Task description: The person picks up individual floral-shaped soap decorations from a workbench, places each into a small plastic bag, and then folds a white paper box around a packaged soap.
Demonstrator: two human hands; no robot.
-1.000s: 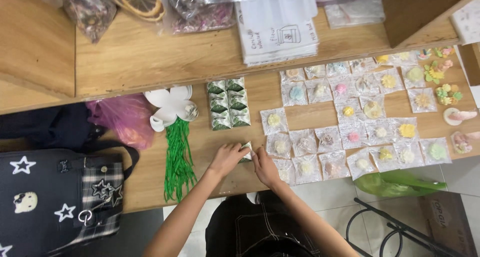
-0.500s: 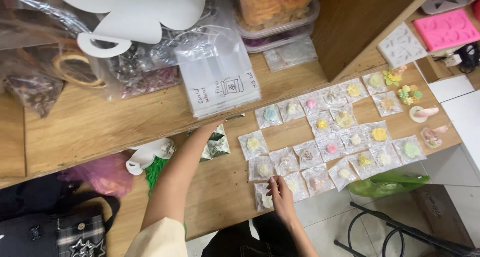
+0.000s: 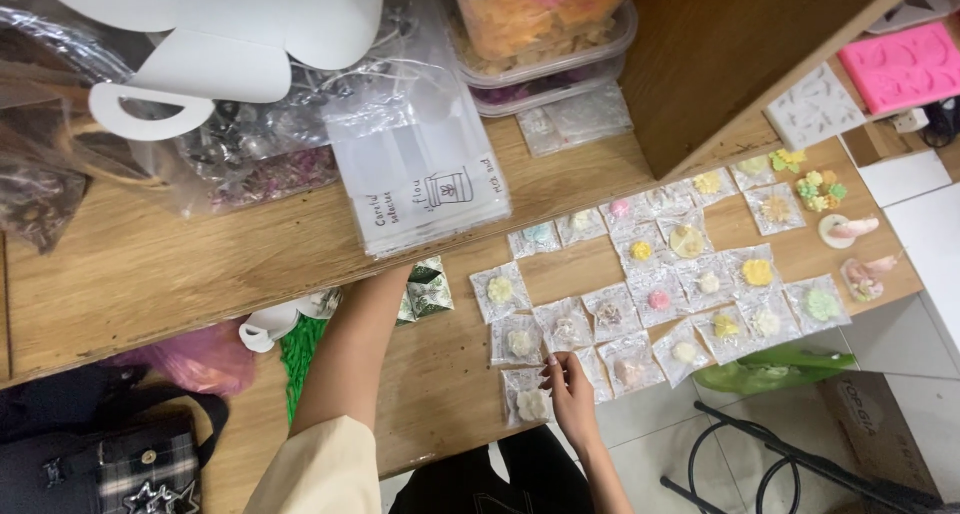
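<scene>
While the right hand (image 3: 572,394) rests at the near edge of the wooden table (image 3: 450,374), its fingertips pinch the corner of a small clear packet (image 3: 590,372) in the front row, thumb and fingers closed lightly on the plastic. That packet belongs to a spread of small clear packets (image 3: 660,274) laid in slanting rows across the table, each one holding a single little moulded flower (yellow, white, pink or pale green).

The left arm in a cream sleeve (image 3: 320,464) reaches up and away under the edge of the upper shelf (image 3: 150,264); the left hand itself is hidden there, so I cannot tell whether it is open or closed on anything. Just beside that forearm lie green-and-white patterned packets (image 3: 428,290), and to its left a strip of green fringe (image 3: 295,359) and a pink plastic bag (image 3: 195,359).

On the shelf stands a stack of flat clear sleeves with printed white cards inside (image 3: 425,179), and behind it clear lidded tubs (image 3: 545,24) stacked one on another, the upper one filled with orange and pink pieces, the lower showing purple ones. Crumpled clear bags (image 3: 240,144) beside them hold dark and pinkish bits. At far right sit a pink silicone mould (image 3: 900,64) and a white mould (image 3: 815,114).
</scene>
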